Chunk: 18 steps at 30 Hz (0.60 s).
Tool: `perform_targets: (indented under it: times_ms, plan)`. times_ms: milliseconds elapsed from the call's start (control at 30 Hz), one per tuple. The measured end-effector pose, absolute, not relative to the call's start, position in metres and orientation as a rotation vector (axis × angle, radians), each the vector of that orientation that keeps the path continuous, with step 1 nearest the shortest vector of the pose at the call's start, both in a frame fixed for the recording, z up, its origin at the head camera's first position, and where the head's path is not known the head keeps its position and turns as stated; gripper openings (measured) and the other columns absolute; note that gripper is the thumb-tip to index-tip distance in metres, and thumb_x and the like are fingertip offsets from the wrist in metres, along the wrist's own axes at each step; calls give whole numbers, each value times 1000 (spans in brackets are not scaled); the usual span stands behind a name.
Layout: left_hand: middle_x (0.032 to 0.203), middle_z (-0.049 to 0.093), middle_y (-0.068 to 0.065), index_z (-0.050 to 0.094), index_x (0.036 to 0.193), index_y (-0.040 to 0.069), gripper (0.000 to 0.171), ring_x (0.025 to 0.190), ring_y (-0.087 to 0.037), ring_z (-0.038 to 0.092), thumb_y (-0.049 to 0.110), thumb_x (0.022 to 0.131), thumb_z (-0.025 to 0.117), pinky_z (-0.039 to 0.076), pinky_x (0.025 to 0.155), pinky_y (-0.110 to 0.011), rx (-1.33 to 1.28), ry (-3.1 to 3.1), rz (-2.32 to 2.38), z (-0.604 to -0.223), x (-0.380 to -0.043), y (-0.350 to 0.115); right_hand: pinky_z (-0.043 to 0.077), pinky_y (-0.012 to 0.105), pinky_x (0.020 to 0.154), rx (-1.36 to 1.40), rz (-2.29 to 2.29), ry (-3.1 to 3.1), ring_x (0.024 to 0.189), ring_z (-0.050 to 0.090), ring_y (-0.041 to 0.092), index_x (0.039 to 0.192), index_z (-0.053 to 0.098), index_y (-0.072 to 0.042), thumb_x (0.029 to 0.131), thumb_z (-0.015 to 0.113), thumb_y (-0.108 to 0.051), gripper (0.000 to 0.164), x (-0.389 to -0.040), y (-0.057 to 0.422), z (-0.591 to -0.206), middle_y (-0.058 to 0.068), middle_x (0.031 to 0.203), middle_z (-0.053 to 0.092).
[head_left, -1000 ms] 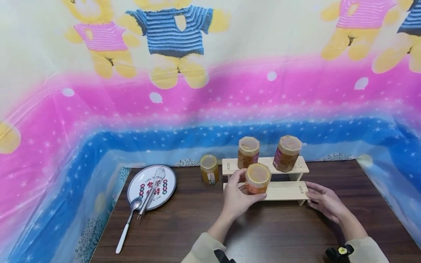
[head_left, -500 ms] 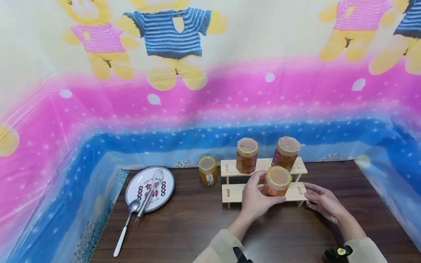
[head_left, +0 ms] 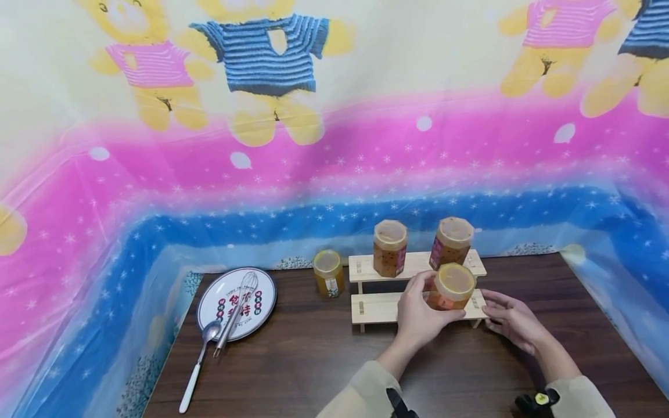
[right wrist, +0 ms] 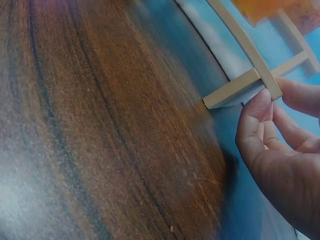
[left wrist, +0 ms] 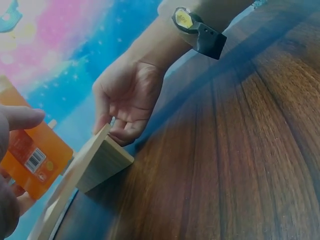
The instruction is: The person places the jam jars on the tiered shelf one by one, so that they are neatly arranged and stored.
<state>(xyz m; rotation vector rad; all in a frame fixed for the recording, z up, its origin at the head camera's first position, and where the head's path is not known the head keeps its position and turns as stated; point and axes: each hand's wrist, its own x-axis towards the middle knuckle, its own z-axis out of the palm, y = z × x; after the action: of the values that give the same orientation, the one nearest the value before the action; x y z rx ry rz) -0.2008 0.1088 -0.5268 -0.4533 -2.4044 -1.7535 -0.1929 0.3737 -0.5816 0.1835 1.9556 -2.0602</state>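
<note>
My left hand (head_left: 418,319) grips an orange jar (head_left: 453,285) with a yellowish lid, fingers behind it and thumb across its front. The jar is upright over the right part of the lower shelf of a two-tier wooden rack (head_left: 378,307). In the left wrist view the jar's barcode label (left wrist: 36,160) faces the camera. At the rack's right end, my right hand (head_left: 514,322) pinches the lower shelf's edge between thumb and fingers, as the right wrist view shows close up. Two brownish jars stand on the upper shelf, a left one (head_left: 389,249) and a right one (head_left: 452,242).
Left of the rack stands a yellow jar (head_left: 328,274). Farther left lies a white plate (head_left: 213,290) with a whisk (head_left: 237,313) across it and a spoon (head_left: 194,374) leaning on its rim. A printed cloth (head_left: 292,220) hangs behind the dark wooden table (head_left: 272,371).
My left hand has carried the orange jar rightward along the lower shelf, uncovering the shelf's left part. My right hand keeps its place at the rack's end.
</note>
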Motion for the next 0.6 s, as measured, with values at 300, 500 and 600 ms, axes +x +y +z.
perform_targets:
  times_ms: [300,500,600]
  plan:
    - [121,61,19,59,133,34,79,116,-1,57,30,66,101,50,100,-34,-393,-2438,-1722,-533,-201,122,59,34,85,163,-2062,1951,100,65,11,161,16,5,105,62,-13,75,-191,373,-581,1,123,60]
    - [121,60,19,60,132,33,78,116,-2,58,31,66,101,51,100,-36,-339,-2444,-1702,-536,-201,128,59,34,85,160,-2064,1948,101,65,11,162,14,5,106,62,-14,76,-191,374,-580,1,123,60]
    - [121,60,18,60,131,33,77,116,-2,58,31,66,101,51,99,-36,-319,-2439,-1689,-537,-201,130,59,34,85,161,-2066,1950,101,65,11,161,15,5,106,62,-14,75,-191,374,-580,1,123,60]
